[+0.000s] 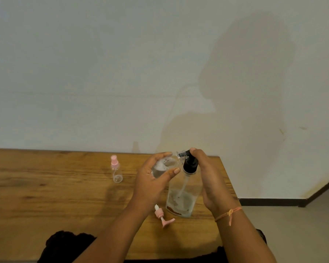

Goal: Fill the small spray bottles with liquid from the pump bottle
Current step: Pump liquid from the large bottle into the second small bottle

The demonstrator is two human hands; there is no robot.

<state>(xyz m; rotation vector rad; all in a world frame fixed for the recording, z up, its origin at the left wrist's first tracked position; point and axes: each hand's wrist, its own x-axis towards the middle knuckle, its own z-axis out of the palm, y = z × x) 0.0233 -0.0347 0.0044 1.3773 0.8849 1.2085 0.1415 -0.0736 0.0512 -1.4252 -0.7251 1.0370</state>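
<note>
Both hands are busy at the right end of the wooden table [46, 186]. The left hand [152, 179] wraps its fingers and thumb round an uncapped small spray bottle [163, 167], held tilted with its mouth up against the pump's spout. The right hand [207, 179] curls over the black pump head [189, 164], one fingertip on top of it, seemingly pressing.

The pump bottle [180, 200] stands upright on the table between the two wrists, near the front right corner. Liquid shows only in its lower part, so I judge the supply to be running low.

The held bottle shows clear liquid and some bubbles inside; it looks partly filled, though how full I cannot tell behind the fingers. This fill seems to be the step in hand.

A second spray bottle [115, 170], capped in pink, stands well apart to the left and looks empty, so it is probably not yet done: it would need uncapping, filling and closing.

Smallest, the pink spray top [162, 217] lies on its side just beside the pump bottle's base, not yet screwed back onto the held bottle.
</note>
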